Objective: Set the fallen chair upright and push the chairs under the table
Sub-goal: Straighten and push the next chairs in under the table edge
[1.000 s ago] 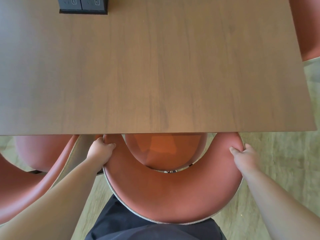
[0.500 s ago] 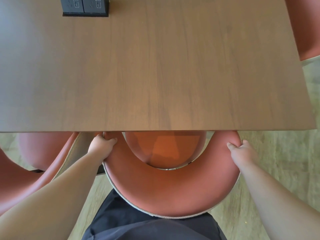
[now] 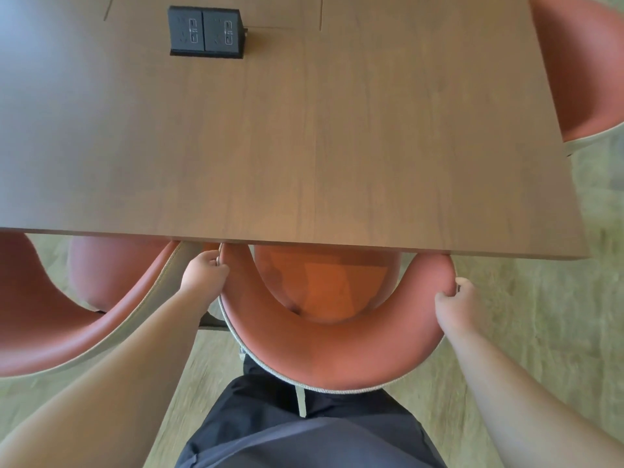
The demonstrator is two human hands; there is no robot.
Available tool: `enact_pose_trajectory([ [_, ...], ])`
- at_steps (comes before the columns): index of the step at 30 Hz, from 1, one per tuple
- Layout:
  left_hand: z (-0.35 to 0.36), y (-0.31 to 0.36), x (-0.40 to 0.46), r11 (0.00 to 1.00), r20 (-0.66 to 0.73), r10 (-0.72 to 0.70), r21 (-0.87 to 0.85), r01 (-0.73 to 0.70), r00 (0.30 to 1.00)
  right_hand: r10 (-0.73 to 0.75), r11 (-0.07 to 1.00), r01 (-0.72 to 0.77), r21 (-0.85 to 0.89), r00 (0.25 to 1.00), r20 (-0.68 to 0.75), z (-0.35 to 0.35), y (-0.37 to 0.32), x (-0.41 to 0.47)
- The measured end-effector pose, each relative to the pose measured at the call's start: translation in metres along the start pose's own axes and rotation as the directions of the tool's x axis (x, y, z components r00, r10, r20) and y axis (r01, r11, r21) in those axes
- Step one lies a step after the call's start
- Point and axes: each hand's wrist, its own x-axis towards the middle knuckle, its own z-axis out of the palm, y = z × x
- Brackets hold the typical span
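A rust-red chair with a curved backrest stands upright directly in front of me, its seat partly tucked under the near edge of the brown wooden table. My left hand grips the left end of the backrest. The right end of the backrest is held by my right hand. A second red chair stands to the left, its seat also partly under the table.
A third red chair sits at the table's right side. A black power socket box rests on the tabletop at the back. Greenish carpet spreads to the right. My dark trousers show below the chair.
The view has pulled back a little, showing more tabletop and the socket box. Both hands keep their hold on the backrest; the chair stays at the table's edge.
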Motion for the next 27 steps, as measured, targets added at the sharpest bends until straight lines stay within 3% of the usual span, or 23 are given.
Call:
enact_pose_trajectory([
  [4,-0.014,0.002,-0.031,0.984,-0.006,-0.014,-0.176,0.013,1.000,-0.150,0.988,0.151,-0.026,0.987,0.056,-0.008,-0.016,-0.037],
  [9,-0.046,-0.009,-0.068,0.896,-0.066,0.043,-0.439,-0.067,0.997,-0.322,0.946,0.313,0.087,0.940,0.116,0.002,-0.041,-0.095],
  [16,-0.124,-0.078,-0.091,0.880,-0.098,0.133,-0.445,-0.163,0.986,-0.462,0.879,0.440,0.182,0.881,0.102,0.057,-0.072,-0.198],
  [27,-0.281,-0.189,-0.116,0.866,-0.149,0.227,-0.421,-0.269,0.962,-0.537,0.819,0.515,0.255,0.844,0.019,0.140,-0.111,-0.376],
])
